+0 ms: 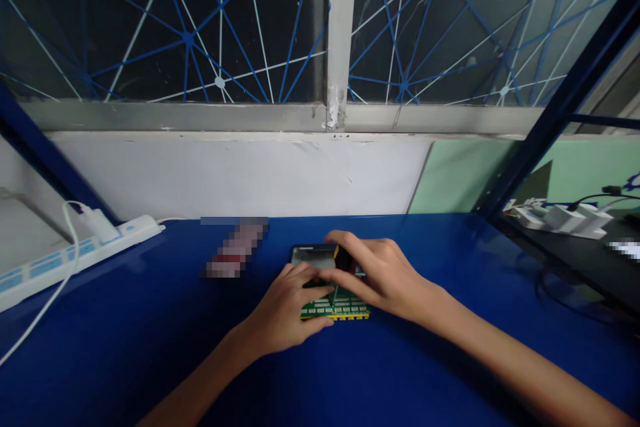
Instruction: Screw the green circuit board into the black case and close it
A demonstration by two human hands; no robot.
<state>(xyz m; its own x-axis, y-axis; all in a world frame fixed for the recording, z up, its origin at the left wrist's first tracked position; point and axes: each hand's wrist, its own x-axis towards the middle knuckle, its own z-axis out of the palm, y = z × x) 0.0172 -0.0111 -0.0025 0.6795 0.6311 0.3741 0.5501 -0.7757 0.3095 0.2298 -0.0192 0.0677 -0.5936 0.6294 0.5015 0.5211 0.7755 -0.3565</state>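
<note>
A green circuit board with pale components and a yellow front edge lies low in the middle of the blue table. My left hand grips its left side, fingers over the top and thumb along the front edge. In my right hand is a screwdriver with a black and yellow handle, pinched between thumb and fingers. Its thin shaft points down at the board; whether the tip sits in a screw is too small to tell. Behind the board is a dark-rimmed flat thing, partly covered by my hands.
A white power strip with a plugged-in charger and cable lies at the left. Near the back left is a blurred pinkish object. Blue frame posts rise at the sides. On the right, white adapters and black cables sit on a dark surface.
</note>
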